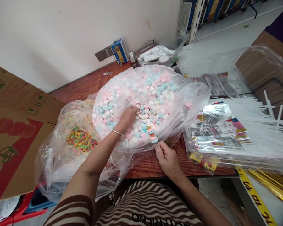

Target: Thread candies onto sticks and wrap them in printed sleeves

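A big clear plastic bag [113,83] full of pink, white and blue marshmallows [145,116] lies in front of me on the table. My left hand [128,117] reaches down into its opening. The left fingers are bent together among the sweets, their tips partly hidden; I cannot make out what they hold. Beside the bag's near edge, my right hand [166,157] pinches the lower end of a marshmallow skewer [152,135]. Blue, pink and white marshmallows alternate on it with orange rings. The stick itself hardly shows.
Left of the marshmallows, an open plastic bag holds coloured cereal rings [81,138]. A cardboard box [19,125] stands at far left. To the right, a clear plastic tub [191,153] contains printed bags [219,128] and white sticks [261,125]. A small blue box [119,51] stands by the wall.
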Motion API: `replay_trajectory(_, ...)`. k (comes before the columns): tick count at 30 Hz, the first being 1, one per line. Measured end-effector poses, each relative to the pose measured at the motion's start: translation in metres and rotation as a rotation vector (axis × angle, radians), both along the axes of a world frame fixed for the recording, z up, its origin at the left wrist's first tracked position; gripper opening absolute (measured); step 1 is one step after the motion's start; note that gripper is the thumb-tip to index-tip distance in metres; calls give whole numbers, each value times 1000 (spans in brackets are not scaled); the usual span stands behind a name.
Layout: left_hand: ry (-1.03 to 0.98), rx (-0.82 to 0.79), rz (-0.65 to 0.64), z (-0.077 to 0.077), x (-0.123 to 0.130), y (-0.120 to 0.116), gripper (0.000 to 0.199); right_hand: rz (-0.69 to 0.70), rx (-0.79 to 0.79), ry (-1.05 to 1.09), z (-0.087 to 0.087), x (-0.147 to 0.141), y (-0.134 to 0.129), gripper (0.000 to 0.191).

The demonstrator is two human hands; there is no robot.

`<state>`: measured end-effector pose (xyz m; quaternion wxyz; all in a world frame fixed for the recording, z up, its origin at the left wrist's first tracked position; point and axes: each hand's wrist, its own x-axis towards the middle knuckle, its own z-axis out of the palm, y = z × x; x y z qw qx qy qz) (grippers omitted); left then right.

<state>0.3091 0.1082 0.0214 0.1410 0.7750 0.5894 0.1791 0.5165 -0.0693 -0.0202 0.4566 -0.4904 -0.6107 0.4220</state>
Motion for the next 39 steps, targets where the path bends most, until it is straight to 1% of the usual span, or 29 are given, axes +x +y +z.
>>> replay_trajectory(3,-97,-27,76,-2,0,2,14,8,-4,-7,-3,-1,0,28)
replay_trajectory(6,-386,-130,222,0,-5,3,14,17,-10,-7,-7,-1,0,28)
replay_trajectory(8,-588,-171,275,1,-6,5,17,14,-10,-7,-9,-1,1,28)
replay_trajectory(9,-656,-170,289,2,-6,6,18,14,-9,-6,-9,-1,2,28)
replay_trajectory(11,-701,-140,333,3,-3,8,17,14,-9,0,-9,-2,3,28)
replay_trajectory(13,-663,-126,394,4,3,10,18,17,-12,11,-9,-3,3,29)
replay_trajectory(15,-607,-125,405,4,10,11,18,14,-15,23,-9,-3,3,29)
replay_trajectory(18,-513,-94,313,1,20,16,11,7,-14,28,-8,-4,2,29)
replay_trajectory(20,-408,-26,264,-3,27,22,5,3,-14,26,-8,-4,1,29)
replay_trajectory(22,-299,69,256,-7,32,28,5,2,-15,21,-8,-4,0,29)
replay_trajectory(24,-233,127,262,-11,36,33,5,2,-16,12,-8,-4,-1,29)
replay_trajectory(26,-199,158,249,-15,39,35,5,0,-19,1,-9,-4,-1,30)
replay_trajectory(28,-162,181,209,-18,41,33,7,-2,-22,-7,-10,-4,-2,30)
replay_trajectory(31,-116,192,128,-19,41,26,9,9,-31,-13,-9,-4,-2,29)
replay_trajectory(35,-134,171,36,-18,38,15,7,7,-44,-9,-9,-4,-2,29)
replay_trajectory(37,-152,147,25,-18,38,12,5,8,-43,-12,-9,-4,-2,30)
replay_trajectory(39,-176,118,38,-18,38,11,11,15,-41,-21,-10,-4,-2,30)
